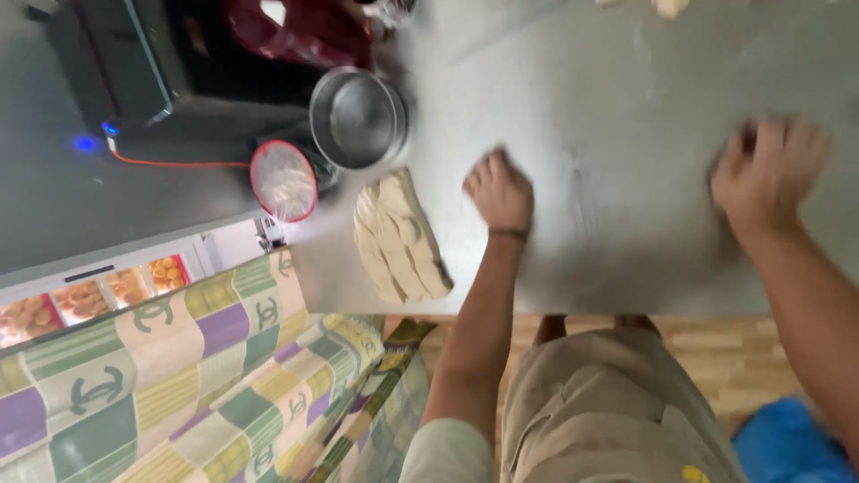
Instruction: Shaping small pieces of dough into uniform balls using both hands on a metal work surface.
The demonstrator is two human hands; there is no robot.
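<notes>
My left hand (499, 190) rests on the steel table (617, 134), fingers curled, just right of a slab of pale dough pieces (399, 237). Farther right, my right hand (768, 170) is blurred, fingers spread, pressing down on something dark on the table that I cannot make out. Neither hand clearly holds anything.
A round metal pot (358, 116) stands behind the dough. Beside it is a red-rimmed container (284, 179) covered in plastic. A dark machine (116, 63) with a blue light sits at the far left. A patterned cloth (197, 376) lies lower left. Wooden floor (734, 358) shows below the table edge.
</notes>
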